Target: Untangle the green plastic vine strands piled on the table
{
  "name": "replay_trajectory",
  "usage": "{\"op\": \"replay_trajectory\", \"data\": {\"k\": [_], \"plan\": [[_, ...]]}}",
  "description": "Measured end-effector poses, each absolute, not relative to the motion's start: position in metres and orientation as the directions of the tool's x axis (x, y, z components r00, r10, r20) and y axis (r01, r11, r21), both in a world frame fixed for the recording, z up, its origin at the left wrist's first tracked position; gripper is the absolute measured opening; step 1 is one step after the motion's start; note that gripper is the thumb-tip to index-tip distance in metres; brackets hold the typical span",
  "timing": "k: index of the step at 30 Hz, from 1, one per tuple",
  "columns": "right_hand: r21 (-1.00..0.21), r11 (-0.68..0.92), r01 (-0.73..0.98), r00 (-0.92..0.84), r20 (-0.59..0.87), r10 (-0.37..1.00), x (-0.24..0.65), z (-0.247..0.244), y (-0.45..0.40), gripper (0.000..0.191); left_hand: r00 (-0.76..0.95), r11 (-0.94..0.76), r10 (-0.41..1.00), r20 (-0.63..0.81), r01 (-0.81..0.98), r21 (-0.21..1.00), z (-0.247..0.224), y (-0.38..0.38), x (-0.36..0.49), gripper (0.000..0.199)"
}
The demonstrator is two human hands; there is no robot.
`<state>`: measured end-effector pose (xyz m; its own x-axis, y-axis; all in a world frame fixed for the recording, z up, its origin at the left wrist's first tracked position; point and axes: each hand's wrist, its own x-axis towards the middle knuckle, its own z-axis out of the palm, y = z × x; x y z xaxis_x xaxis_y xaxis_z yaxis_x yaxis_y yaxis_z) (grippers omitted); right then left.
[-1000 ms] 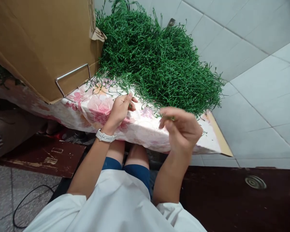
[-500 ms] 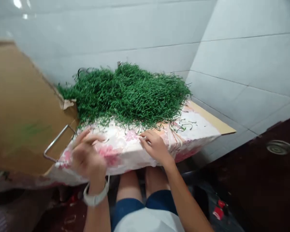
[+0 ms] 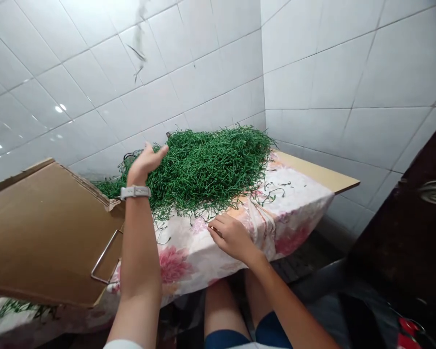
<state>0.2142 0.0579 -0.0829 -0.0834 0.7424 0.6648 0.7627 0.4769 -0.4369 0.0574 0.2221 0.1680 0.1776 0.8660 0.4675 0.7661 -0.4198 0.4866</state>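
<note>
A large heap of thin green stems (image 3: 218,167) with small curled tips lies on a table covered by a flowered cloth (image 3: 199,249). My left hand (image 3: 147,162), with a pale band at the wrist, is raised beside the heap's left part. Its thumb is spread and nothing shows in it. Above it, a few blurred dark strands (image 3: 140,60) hang in the air before the wall. Over the table's front part, my right hand (image 3: 230,237) has its fingers curled together, and what they may hold is too small to make out. Loose stems (image 3: 272,191) lie scattered nearby.
On the left stands a cardboard box (image 3: 54,232), with a metal wire handle (image 3: 105,261) by its right edge. Tiled walls (image 3: 210,72) close the back and right side. A bare board end (image 3: 318,172) sticks out at the right. A red item (image 3: 409,327) lies on the floor.
My left hand has risen from the table's front edge up beside the heap, and strands now appear in the air above it. The right hand stays over the cloth. The view has shifted.
</note>
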Motion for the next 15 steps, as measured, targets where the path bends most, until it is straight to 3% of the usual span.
{"op": "replay_trajectory", "data": {"k": [3, 5, 10, 15], "plan": [[-0.442, 0.506, 0.741, -0.093, 0.678, 0.729, 0.216, -0.083, 0.058, 0.014, 0.214, -0.314, 0.927, 0.307, 0.891, 0.328, 0.126, 0.227, 0.063, 0.045], [-0.431, 0.511, 0.743, -0.103, 0.682, 0.724, 0.217, -0.084, 0.058, 0.014, 0.236, -0.315, 0.93, 0.28, 0.906, 0.283, 0.093, 0.226, 0.062, 0.039], [-0.393, 0.493, 0.776, -0.111, 0.684, 0.721, 0.216, -0.085, 0.059, 0.017, 0.15, -0.269, 0.883, 0.446, 0.939, 0.217, 0.048, 0.228, 0.048, 0.049], [-0.361, 0.492, 0.792, -0.131, 0.688, 0.714, 0.216, -0.085, 0.058, 0.02, 0.061, -0.234, 0.84, 0.539, 0.937, 0.26, 0.029, 0.25, 0.024, 0.05]]}}
